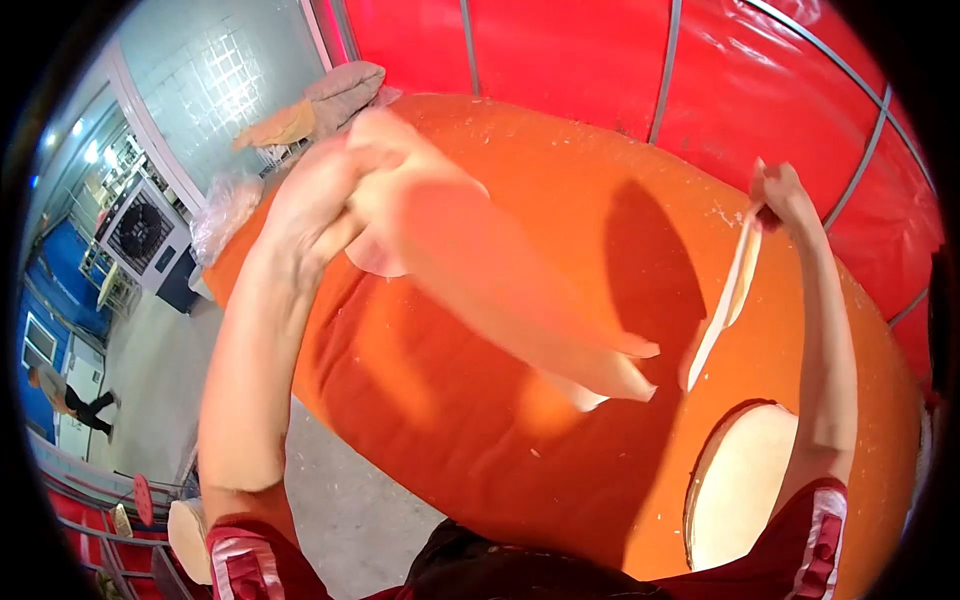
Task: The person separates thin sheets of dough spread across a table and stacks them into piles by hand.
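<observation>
My left hand (330,185) is raised over the orange-covered table (520,480), closed on one end of a limp, pale flatbread (500,285). The flatbread stretches down to the right, blurred by motion, and seems to have more than one layer at its lower end. My right hand (780,195) grips the top edge of another thin, pale flatbread (728,300), which hangs nearly edge-on over the right part of the table. Below my right forearm lies a pale round stack (740,485), partly hidden by the arm. Dark shadows fall on the orange cover.
Folded cloths (340,95) and a clear plastic bag (225,215) lie at the table's far left. Red sheeting (560,50) on metal bars walls the far side. An air cooler (150,240) stands left; a person (70,400) walks beyond.
</observation>
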